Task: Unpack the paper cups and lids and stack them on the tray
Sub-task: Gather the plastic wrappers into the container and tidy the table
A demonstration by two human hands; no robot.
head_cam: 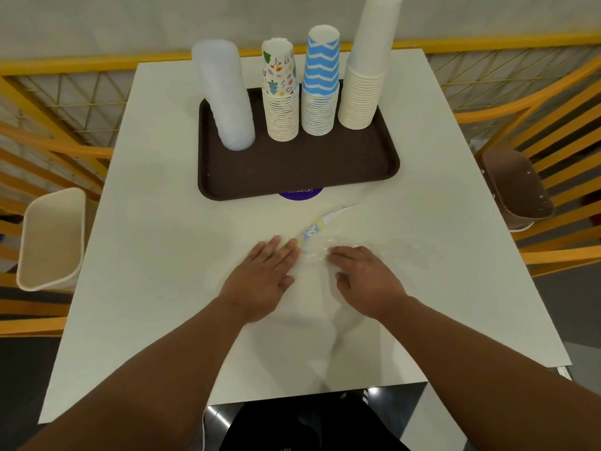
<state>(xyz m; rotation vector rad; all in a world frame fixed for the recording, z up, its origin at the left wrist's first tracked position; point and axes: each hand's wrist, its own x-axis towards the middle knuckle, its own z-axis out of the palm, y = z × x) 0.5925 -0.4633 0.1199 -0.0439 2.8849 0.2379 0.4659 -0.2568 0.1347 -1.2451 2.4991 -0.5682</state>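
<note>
Nearest, both hands lie palm-down on the white table point(156, 255): the left hand point(260, 281) presses with straight fingers on the clear plastic wrapper point(322, 245), whose printed strip runs away toward the tray, while the right hand point(367, 281) rests on it with fingers loosely bent, gripping nothing plainly. Beyond them a bare band of tabletop reaches the near rim of the brown tray point(292, 170), which covers part of a purple sticker point(300, 193). Along the tray's far side stand, left to right, the translucent lid stack point(227, 96), the patterned cup stack point(281, 92), the blue zigzag cup stack point(320, 83) and the tall white cup stack point(367, 66), leaving its near half free.
</note>
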